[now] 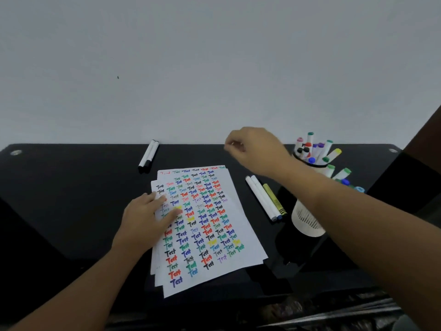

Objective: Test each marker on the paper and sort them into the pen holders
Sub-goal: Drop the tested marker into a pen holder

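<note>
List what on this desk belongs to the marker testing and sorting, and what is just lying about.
Belongs to the job:
- paper covered in "Test" words, left hand resting on it
- two markers by the wall
- three markers right of the paper
- black holder full of markers
- white holder
- right hand, fingers curled

Lying about:
- nothing clearly; dark shape at the near edge is unidentifiable

We face a plain pale grey wall (214, 56) that fills the upper half of the view, evenly and softly lit, with one small dark speck (118, 77) left of centre. Below it runs our glossy black bench (71, 199), its far edge meeting the wall. A round silver fitting (15, 152) sits at each far corner, and a dark brown surface (427, 134) rises at the right edge.
</note>
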